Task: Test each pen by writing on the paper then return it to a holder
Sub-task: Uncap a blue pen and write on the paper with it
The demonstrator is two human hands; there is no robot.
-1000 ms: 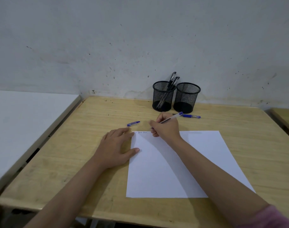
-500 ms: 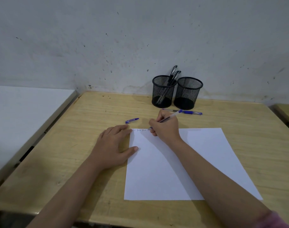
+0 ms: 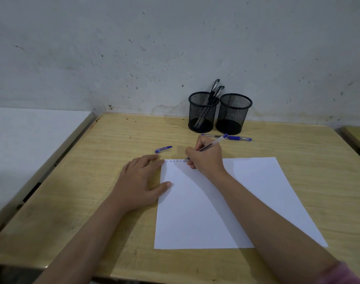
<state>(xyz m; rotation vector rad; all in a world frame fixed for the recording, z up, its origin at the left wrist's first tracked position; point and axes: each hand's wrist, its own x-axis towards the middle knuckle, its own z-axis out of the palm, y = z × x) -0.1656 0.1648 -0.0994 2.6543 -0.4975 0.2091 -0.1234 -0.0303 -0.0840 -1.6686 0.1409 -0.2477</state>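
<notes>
The right hand (image 3: pixel 207 158) holds a pen (image 3: pixel 213 143) tight, tip on the paper (image 3: pixel 226 201); the blue scribbles (image 3: pixel 176 161) are too small to read. The left hand (image 3: pixel 139 185) lies flat on the paper's left edge.

black mesh holders (image 3: pixel 203 111), white paper (image 3: pixel 226 201)

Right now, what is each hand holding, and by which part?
The right hand grips a clear blue-ended pen low on its barrel. The left hand holds nothing.

Holders (image 3: pixel 202 111) behind paper (image 3: pixel 216 201); loose pen (image 3: pixel 234 137) between
</notes>
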